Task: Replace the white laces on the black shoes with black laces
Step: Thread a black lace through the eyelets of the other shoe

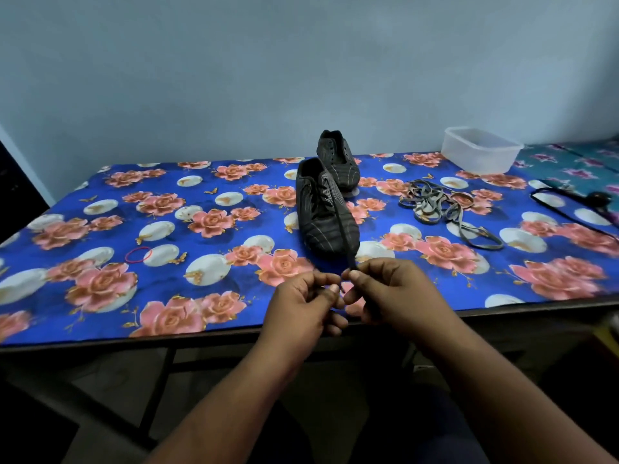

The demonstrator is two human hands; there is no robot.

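Taking the near shoe (pixel 326 209) as landmark: to its left the surface (pixel 100 296) lies open right out to the edge, with only a flat red rubber band (pixel 139 255) on the cloth; behind it, almost touching, stands the second shoe (pixel 338 160); to its right a loose tangle of pale laces (pixel 442 205) sprawls; beyond that, a clear plastic tub (pixel 480 149) blocks the far right corner; at the right edge lies a dark strap with a round object, perhaps a knob (pixel 601 198); a taut black lace (pixel 343 236) runs from the shoe toward the near edge, crossing the approach.
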